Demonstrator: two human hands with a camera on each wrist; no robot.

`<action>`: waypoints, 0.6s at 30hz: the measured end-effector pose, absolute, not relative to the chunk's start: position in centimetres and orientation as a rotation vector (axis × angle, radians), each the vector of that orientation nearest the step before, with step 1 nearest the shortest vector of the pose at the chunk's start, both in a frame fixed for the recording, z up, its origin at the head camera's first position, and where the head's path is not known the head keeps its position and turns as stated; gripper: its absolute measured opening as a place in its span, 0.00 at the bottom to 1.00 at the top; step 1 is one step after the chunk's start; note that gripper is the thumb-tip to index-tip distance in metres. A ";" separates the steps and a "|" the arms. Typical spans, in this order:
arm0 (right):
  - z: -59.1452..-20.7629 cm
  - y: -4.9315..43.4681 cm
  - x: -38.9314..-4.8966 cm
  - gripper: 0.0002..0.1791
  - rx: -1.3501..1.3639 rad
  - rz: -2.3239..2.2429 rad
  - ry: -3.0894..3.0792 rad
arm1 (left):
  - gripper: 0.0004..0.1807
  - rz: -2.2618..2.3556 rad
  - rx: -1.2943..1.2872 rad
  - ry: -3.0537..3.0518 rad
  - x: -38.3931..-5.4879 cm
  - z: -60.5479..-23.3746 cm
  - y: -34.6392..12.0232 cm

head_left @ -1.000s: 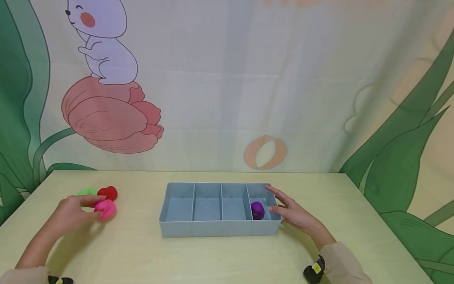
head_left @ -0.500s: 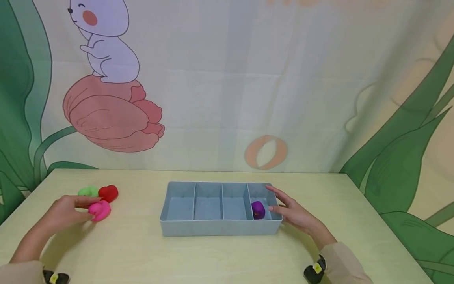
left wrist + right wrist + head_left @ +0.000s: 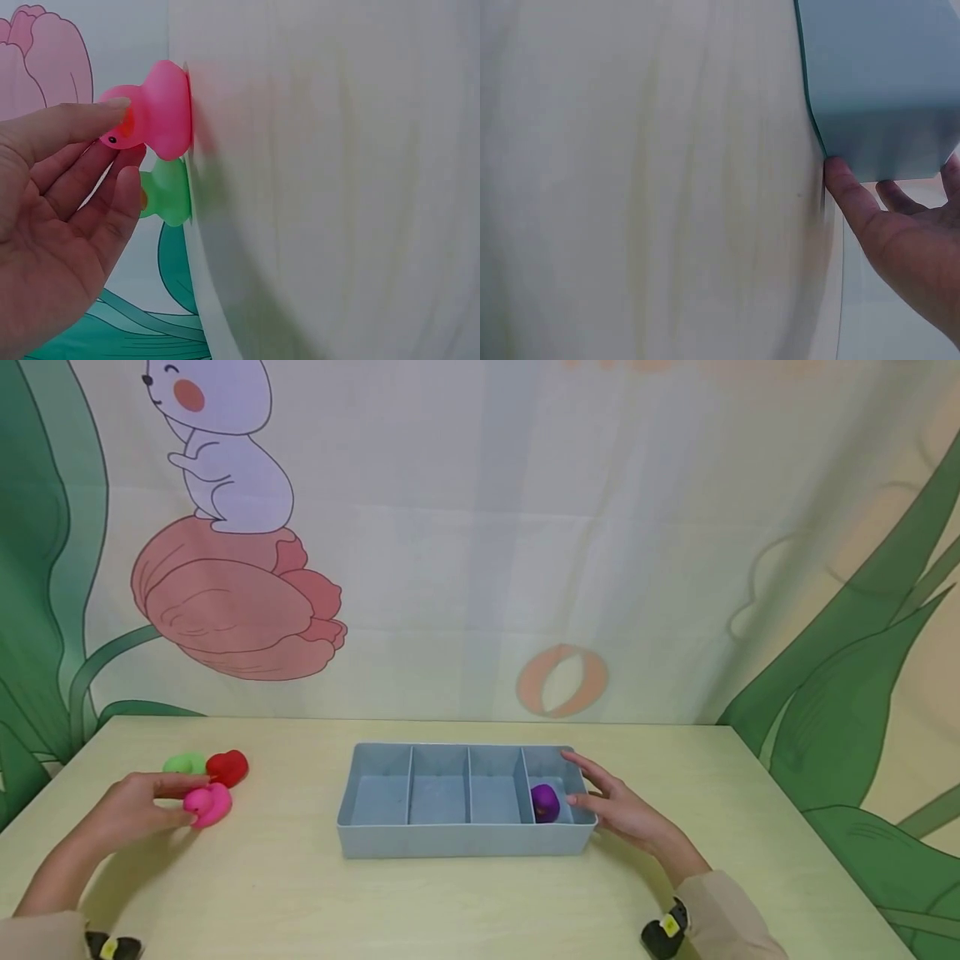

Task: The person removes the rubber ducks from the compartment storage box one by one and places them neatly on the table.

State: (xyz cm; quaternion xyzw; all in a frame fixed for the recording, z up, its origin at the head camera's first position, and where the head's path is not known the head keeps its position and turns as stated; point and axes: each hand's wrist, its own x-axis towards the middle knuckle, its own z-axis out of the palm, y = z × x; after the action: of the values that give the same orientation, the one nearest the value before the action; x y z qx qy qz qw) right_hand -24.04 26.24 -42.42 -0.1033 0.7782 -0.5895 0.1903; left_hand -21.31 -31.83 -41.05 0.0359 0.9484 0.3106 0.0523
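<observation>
In the head view my left hand [image 3: 135, 814] pinches a pink rubber duck [image 3: 212, 804] by its head between thumb and fingers. The duck's base [image 3: 176, 112] appears to meet the table in the left wrist view. Just behind it are a red toy [image 3: 227, 767], which looks like another duck, and a light green rubber duck [image 3: 183, 763], partly covered by my hand. My right hand [image 3: 626, 810] holds the right end of a grey-blue four-part box [image 3: 465, 841], with fingertips over its rim. Fingers of that hand [image 3: 847, 187] touch the box's outer end wall low down.
A purple toy [image 3: 545, 804] lies in the box's rightmost compartment. The pale wooden table [image 3: 300, 902] ends at a printed curtain [image 3: 420, 610] at the back, with more printed cloth at the right side.
My left hand has drawn the pink duck slightly left and lowered it, so more of the red toy shows behind. The right hand and the box have stayed put.
</observation>
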 end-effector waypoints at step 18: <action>-42.2 26.2 -24.0 0.36 -0.285 -1.663 2.173 | 0.30 1.233 0.237 3.075 -19.7 -39.2 -26.9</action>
State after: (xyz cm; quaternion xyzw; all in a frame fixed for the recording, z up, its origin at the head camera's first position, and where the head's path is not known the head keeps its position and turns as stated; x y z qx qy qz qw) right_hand -24.00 26.21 -42.21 -0.1015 0.7749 -0.5930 0.1940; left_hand -19.70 -26.91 -39.21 0.0710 0.9221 0.3697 -0.0897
